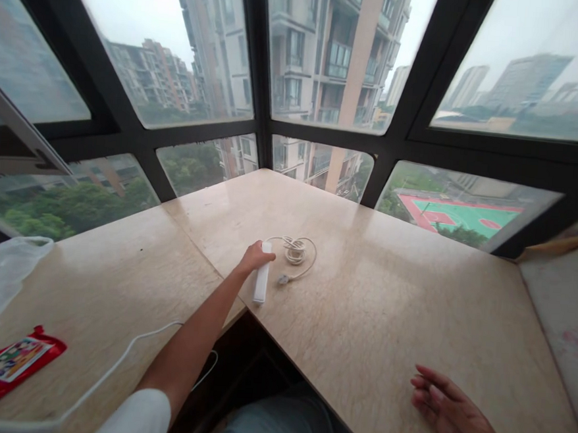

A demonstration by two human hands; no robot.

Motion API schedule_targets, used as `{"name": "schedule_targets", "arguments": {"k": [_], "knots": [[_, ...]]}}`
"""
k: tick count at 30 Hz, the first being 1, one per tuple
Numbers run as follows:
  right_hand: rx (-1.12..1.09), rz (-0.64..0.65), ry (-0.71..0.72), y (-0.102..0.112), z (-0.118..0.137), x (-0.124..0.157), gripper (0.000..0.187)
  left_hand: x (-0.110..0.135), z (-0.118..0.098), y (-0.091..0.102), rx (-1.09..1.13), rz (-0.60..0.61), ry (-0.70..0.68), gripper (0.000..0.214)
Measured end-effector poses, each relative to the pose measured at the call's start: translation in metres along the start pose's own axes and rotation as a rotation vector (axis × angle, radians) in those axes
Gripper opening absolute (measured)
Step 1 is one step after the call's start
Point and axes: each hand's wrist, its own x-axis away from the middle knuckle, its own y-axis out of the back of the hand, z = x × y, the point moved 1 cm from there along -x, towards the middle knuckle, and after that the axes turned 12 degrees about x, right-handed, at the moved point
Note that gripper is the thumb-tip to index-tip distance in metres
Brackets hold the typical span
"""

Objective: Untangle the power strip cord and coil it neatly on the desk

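A white power strip (261,282) lies on the beige stone-look counter near its inner corner. My left hand (256,257) is closed around the strip's far end, thumb on the right side. From that end a pale cord (295,250) runs to a loose coil on the right. Its grey plug (283,280) rests on the counter, just right of the strip. My right hand (441,405) is at the lower right, over the counter, fingers loosely extended and holding nothing.
A red packet (11,363) and a crumpled white plastic bag (2,282) lie at the left. A white cable (128,357) crosses the left counter and passes behind my left forearm. Dark-framed windows (265,96) edge the back. The counter (372,295) has a dark gap below the strip.
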Motion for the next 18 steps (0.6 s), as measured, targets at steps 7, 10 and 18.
{"name": "schedule_targets", "arguments": {"k": [7, 10, 18], "knots": [[-0.012, 0.053, 0.063, -0.009, 0.006, 0.007, 0.045, 0.062, -0.085, -0.023, 0.447, 0.224, -0.291, 0.039], [-0.028, 0.085, 0.102, -0.010, 0.005, 0.008, 0.043, 0.093, -0.128, -0.037, 0.555, 0.350, -0.386, 0.043], [-0.113, 0.177, 0.203, -0.014, 0.003, 0.005, 0.036, 0.151, -0.212, -0.038, 0.654, 0.592, -0.602, 0.050]]}}
